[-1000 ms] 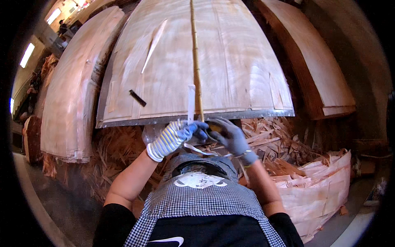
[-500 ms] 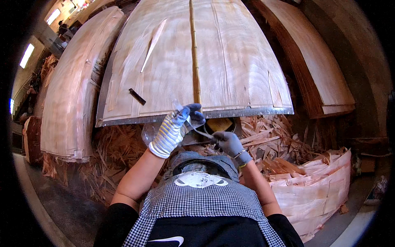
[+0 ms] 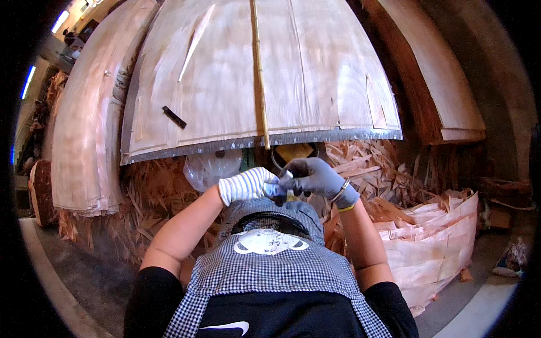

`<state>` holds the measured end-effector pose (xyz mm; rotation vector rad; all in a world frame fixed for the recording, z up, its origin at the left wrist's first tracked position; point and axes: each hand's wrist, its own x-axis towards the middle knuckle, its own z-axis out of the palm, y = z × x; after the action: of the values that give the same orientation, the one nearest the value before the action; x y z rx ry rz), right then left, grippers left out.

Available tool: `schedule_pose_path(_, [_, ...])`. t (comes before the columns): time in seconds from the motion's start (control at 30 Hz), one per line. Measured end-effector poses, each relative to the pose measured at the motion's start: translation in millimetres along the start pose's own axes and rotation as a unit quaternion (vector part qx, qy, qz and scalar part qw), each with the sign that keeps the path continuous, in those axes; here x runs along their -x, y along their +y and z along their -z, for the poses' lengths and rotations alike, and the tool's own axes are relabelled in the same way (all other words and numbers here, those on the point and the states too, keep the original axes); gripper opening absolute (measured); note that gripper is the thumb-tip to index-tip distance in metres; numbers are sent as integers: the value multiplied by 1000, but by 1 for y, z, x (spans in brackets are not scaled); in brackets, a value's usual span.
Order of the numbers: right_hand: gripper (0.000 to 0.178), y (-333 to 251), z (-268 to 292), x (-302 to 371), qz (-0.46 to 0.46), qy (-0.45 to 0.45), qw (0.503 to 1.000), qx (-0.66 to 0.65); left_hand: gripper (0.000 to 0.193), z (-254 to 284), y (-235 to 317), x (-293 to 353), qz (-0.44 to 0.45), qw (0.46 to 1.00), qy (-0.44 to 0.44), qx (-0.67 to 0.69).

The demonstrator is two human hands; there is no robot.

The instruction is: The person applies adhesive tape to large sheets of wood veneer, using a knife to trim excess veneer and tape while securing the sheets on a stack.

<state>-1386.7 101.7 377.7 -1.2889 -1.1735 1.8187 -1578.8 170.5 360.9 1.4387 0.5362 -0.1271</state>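
Observation:
My left hand (image 3: 252, 185), in a striped white glove with dark blue fingers, is closed in front of my checked apron. Right beside it my right hand (image 3: 320, 179), in a grey glove, is pinched on a small whitish piece (image 3: 287, 177). The two sets of fingers meet there, and what the left fingers grip is hidden. Both hands are just below the front edge of a broad wood veneer stack (image 3: 214, 112). A thin bamboo stick (image 3: 260, 79) lies lengthwise on the stack, its near end jutting past the edge. A short black bar (image 3: 174, 117) rests at its left.
Beneath the edge are a clear plastic bag (image 3: 209, 170) and a dark round container (image 3: 321, 153) with a yellow block (image 3: 295, 151). Veneer stacks stand left (image 3: 93, 124) and right (image 3: 428, 73). Wood scraps (image 3: 360, 169) and a bundle of veneer sheets (image 3: 431, 256) lie at right.
Both hands have come down from the stack's edge toward my apron and closed together. The pale strip that stretched between them no longer shows at length.

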Motion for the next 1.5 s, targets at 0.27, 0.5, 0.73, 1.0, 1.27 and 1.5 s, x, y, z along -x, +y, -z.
schedule_pose_path(0.27, [9,155,46,-40,-134,171,974,64,31,5,-108,-51,125,991,-20,-47])
schedule_pose_path(0.5, [26,246,91,-130,-58,390,789,470,60,-9,-134,-141,166,766,225,-579])
schedule_pose_path(0.73, [18,248,206,25,-168,472,678,538,69,-25,-187,-184,192,781,119,-582])
schedule_pose_path(1.0, [49,215,256,143,-118,487,647,575,62,-30,-169,-199,207,787,138,-564])
schedule_pose_path(1.27, [37,227,107,-111,-145,254,855,428,53,-26,-174,-188,140,765,161,-607])
schedule_pose_path(1.5, [32,254,115,-120,9,326,852,410,40,-26,-172,-188,117,755,181,-619])
